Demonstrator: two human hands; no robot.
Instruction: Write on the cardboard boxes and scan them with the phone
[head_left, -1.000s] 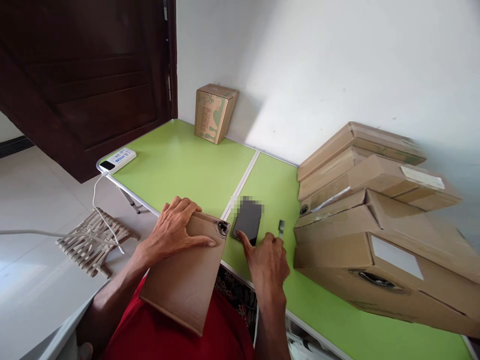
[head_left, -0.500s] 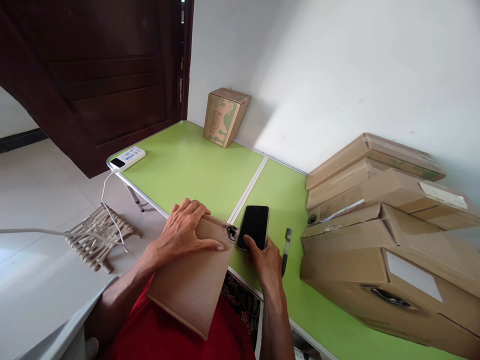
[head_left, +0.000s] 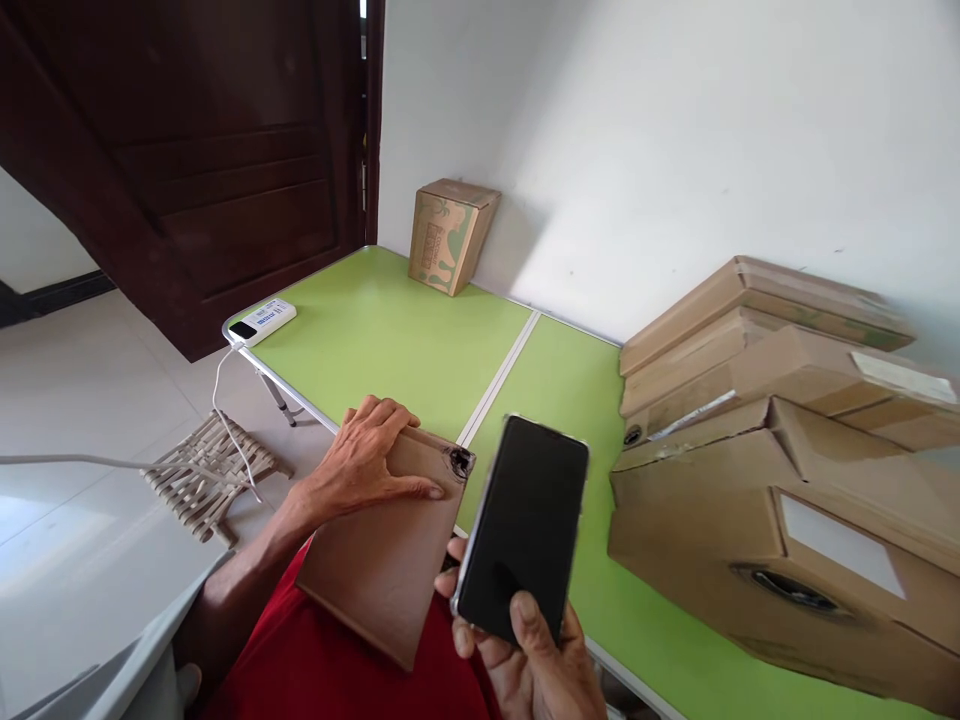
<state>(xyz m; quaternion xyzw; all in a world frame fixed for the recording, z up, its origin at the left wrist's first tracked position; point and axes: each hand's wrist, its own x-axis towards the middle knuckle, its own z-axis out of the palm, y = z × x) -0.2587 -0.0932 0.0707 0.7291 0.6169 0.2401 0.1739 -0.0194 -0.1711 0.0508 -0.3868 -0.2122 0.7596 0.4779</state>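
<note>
My right hand (head_left: pixel 529 662) grips a black smartphone (head_left: pixel 523 526) with a dark screen, lifted off the table and tilted toward me, thumb on its lower edge. My left hand (head_left: pixel 365 460) lies flat, fingers spread, on the upper end of a brown cardboard envelope (head_left: pixel 382 550) that leans from my lap against the edge of the green folding table (head_left: pixel 390 340). The envelope has a small torn dark spot at its top right corner. The pen seen earlier is hidden behind the phone.
A pile of flat cardboard boxes (head_left: pixel 780 470) fills the table's right side. A small printed box (head_left: pixel 448 234) stands against the white wall. A white power bank (head_left: pixel 262 321) with a cable lies at the far left corner. A woven stool (head_left: pixel 210 475) and a dark door (head_left: pixel 202 150) are to the left.
My right hand closed on the phone that lay on the table and raised it toward me. The left hand stayed on the envelope.
</note>
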